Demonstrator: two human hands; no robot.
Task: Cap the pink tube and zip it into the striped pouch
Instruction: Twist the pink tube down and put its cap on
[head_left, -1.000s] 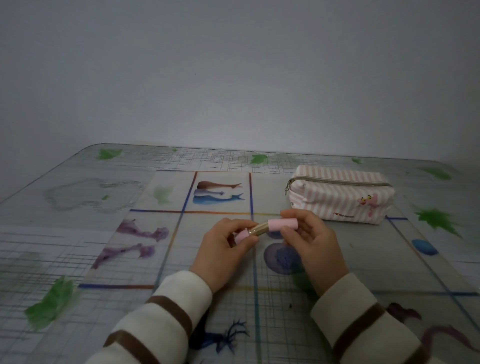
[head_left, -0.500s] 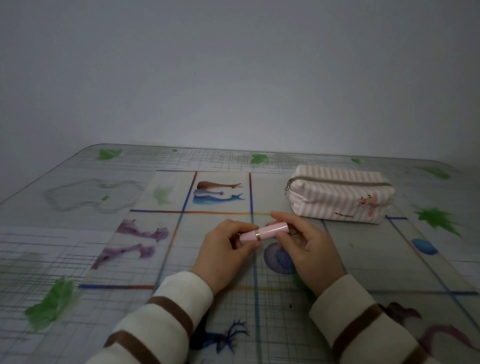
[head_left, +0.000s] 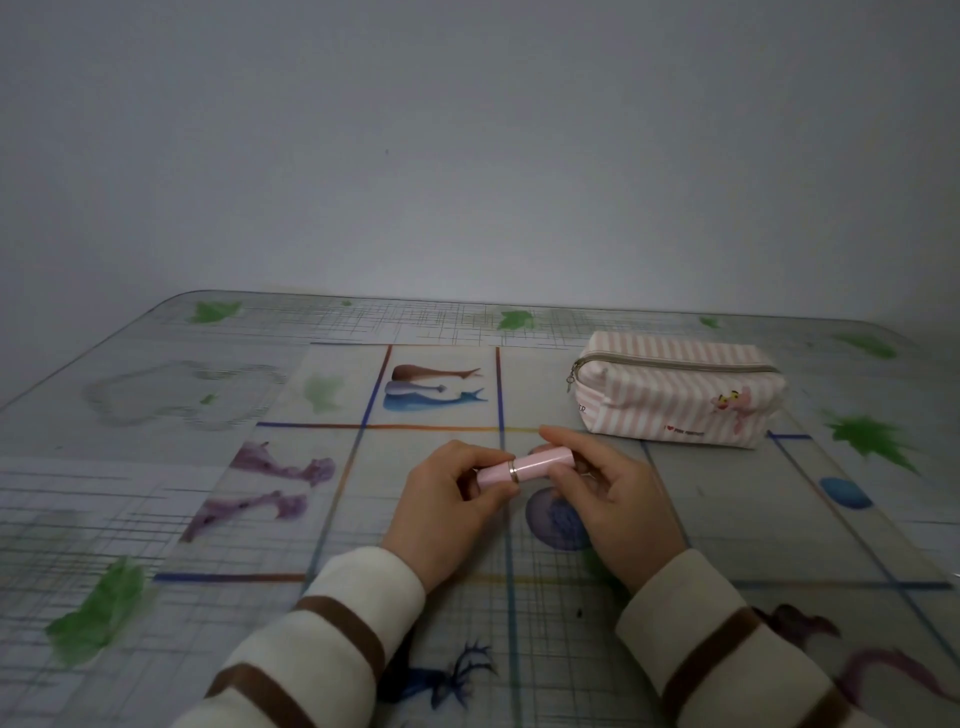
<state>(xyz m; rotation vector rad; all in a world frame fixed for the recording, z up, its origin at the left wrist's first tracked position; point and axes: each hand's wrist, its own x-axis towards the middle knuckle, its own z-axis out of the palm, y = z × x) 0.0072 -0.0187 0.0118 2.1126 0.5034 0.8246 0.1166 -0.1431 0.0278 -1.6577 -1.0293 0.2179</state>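
Observation:
A small pink tube (head_left: 524, 466) with a gold ring lies level between my two hands, just above the table. Its cap is seated against the ring. My left hand (head_left: 448, 506) pinches the left end and my right hand (head_left: 613, 499) pinches the capped right end. The pink and white striped pouch (head_left: 680, 397) rests on the table beyond my right hand, apart from it. Its zipper runs shut along the top, with the pull hanging at the left end.
The glass-topped table (head_left: 156, 493) carries printed leaves and animal shapes under its surface. A plain grey wall stands right behind its far edge. Both my sleeves are cream with brown stripes.
One second ago the cap stood off the tube with the gold neck showing. My right hand pushed the cap left until it closed on the ring. The pouch has not moved.

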